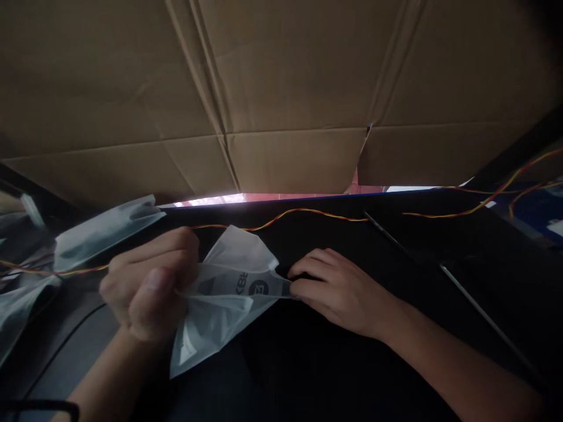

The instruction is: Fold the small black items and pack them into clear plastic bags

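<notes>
A translucent plastic bag [237,293] with dark printed letters and a round logo is stretched between my two hands over the dark work surface. My left hand [152,281], closed in a fist, grips its left side. At the narrow, bunched right end, the fingers of my right hand [336,290] are pinched on the plastic. A loose flap of the bag hangs down below my left fist. Whatever may be inside the bag cannot be made out.
A twisted red and yellow wire [308,211] runs across the back. Another translucent bag [105,231] lies at the left, with more plastic [24,310] below it. Cardboard [285,76] stands behind. A thin metal rod [479,310] lies at the right.
</notes>
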A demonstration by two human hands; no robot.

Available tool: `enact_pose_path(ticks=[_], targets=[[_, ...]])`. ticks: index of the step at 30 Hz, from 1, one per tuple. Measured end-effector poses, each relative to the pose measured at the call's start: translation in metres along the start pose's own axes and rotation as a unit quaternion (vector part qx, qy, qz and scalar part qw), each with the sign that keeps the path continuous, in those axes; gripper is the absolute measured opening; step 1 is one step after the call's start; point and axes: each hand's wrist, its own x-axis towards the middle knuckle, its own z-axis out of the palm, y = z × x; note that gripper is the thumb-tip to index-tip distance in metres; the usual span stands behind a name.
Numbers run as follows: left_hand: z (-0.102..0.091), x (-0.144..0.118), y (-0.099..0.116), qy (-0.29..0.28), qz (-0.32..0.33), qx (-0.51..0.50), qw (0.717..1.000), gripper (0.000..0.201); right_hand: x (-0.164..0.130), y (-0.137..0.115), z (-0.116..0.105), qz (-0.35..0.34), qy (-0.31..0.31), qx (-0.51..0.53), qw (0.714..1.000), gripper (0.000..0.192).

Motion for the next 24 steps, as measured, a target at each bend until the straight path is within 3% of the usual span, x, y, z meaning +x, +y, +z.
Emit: enact_pose_path(ticks=[4, 8, 9, 11, 13, 15, 17, 20, 24], targets=[[0.004, 0.004, -0.006, -0.031, 0.039, -0.086, 0.995, 0.045, 0.002, -0.003, -0.007, 0.016, 0.008, 0.029, 0.999, 0.017], [0.004, 0.008, -0.011, -0.079, 0.057, -0.083, 0.992, 0.045, 0.001, -0.009, -0.017, -0.006, 0.070, 0.110, 0.991, 0.011], [0.004, 0.009, -0.012, -0.083, 0.052, -0.079, 0.992, 0.045, 0.000, -0.012, -0.017, -0.016, 0.061, 0.128, 0.990, 0.013], [0.004, 0.008, -0.013, -0.084, 0.037, -0.073, 0.993, 0.045, -0.003, -0.017, -0.015, -0.028, 0.000, 0.148, 0.989, 0.036], [0.004, 0.006, -0.016, -0.083, 0.019, -0.070, 0.994, 0.046, -0.007, -0.023, -0.008, -0.025, -0.071, 0.135, 0.988, 0.062], [0.004, 0.004, -0.019, -0.083, 0.001, -0.068, 0.994, 0.046, -0.008, -0.027, 0.001, -0.025, -0.110, 0.099, 0.989, 0.076], [0.005, 0.002, -0.021, -0.084, -0.013, -0.066, 0.994, 0.046, -0.008, -0.031, 0.010, -0.043, -0.114, 0.057, 0.991, 0.065], [0.004, 0.001, -0.022, -0.095, -0.025, -0.063, 0.993, 0.045, -0.005, -0.033, 0.016, -0.074, -0.049, -0.004, 0.996, 0.032], [0.005, 0.002, -0.021, -0.116, -0.027, -0.056, 0.991, 0.045, -0.004, -0.022, 0.002, -0.039, 0.011, 0.050, 0.998, 0.030]])
